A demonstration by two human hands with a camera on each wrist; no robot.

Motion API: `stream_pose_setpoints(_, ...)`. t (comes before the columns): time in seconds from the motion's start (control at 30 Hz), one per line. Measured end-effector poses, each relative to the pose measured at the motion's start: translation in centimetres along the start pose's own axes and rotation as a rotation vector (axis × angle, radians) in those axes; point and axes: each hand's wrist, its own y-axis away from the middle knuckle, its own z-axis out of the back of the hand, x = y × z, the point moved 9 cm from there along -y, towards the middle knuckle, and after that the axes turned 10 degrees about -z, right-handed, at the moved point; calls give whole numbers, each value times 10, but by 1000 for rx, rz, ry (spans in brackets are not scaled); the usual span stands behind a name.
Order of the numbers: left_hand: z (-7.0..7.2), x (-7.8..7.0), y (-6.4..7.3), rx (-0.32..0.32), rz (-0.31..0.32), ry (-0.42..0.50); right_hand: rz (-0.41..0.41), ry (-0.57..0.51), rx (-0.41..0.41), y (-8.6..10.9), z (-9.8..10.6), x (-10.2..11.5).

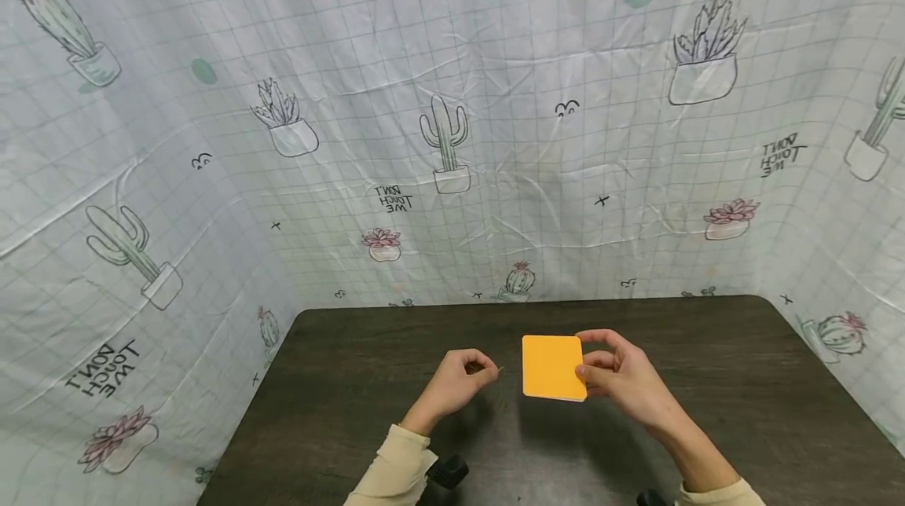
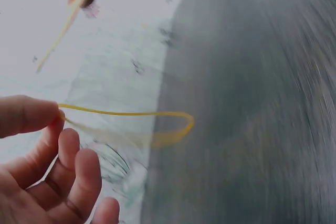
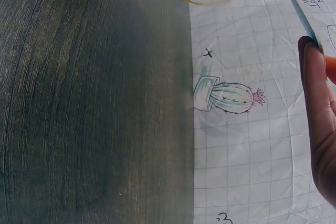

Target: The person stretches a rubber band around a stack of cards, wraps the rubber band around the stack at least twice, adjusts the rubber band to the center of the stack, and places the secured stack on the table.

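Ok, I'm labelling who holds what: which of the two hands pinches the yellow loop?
The left hand: the thin yellow loop extends from its pinch, while the right hand holds the flat orange square instead.

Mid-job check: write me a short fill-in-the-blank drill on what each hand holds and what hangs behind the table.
1. The left hand pinches a thin loop whose colour is ____.
2. The right hand holds an orange card with rounded corners, shaped like a ____.
3. Behind the table, the cloth shows printed cacti over a ____ of crossing lines.

Missing words: yellow; square; grid.
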Motion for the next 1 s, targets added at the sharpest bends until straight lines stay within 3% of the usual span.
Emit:
stream_pose_setpoints(0.33, -2, -29, 4, -107, 109, 299, 60, -39, -70, 1, 1, 6)
stream_pose_setpoints(0.53, -4, -42, 4, -134, 113, 370, 95, -59, -102, 0, 0, 10)
stream_pose_setpoints(0.8, -7, -45, 2, -159, 124, 483, 98, -75, -106, -1, -6, 13)
stream_pose_setpoints(1.0, -6, -45, 0, -193, 113, 509, 115, -77, -103, -1, -11, 17)
